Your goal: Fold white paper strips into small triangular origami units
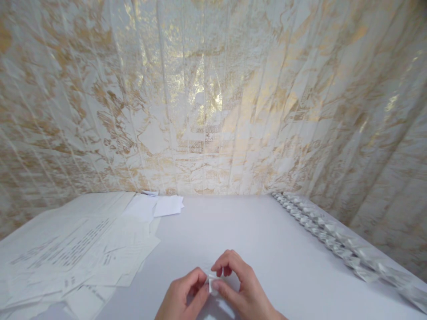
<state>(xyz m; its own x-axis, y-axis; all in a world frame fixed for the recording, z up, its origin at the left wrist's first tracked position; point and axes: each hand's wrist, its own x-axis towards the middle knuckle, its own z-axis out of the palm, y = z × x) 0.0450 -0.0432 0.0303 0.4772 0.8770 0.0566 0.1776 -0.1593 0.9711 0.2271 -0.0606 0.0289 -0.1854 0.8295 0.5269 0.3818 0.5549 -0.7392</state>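
Note:
At the near middle of the white table, a small folded piece of white paper (211,283) sits between my two hands, just above the tabletop. My left hand (186,293) pinches its left side between thumb and fingertips. On its right side rests the thumb of my right hand (240,284), with the index finger curled above and a gap between them. The fingers partly cover the paper, so its full shape is hidden.
Printed sheets (73,249) lie spread over the left of the table (213,226). Small blank white papers (168,206) lie behind them. Rows of folded paper pieces (328,235) run along the right edge. A gold-patterned curtain (207,111) hangs behind.

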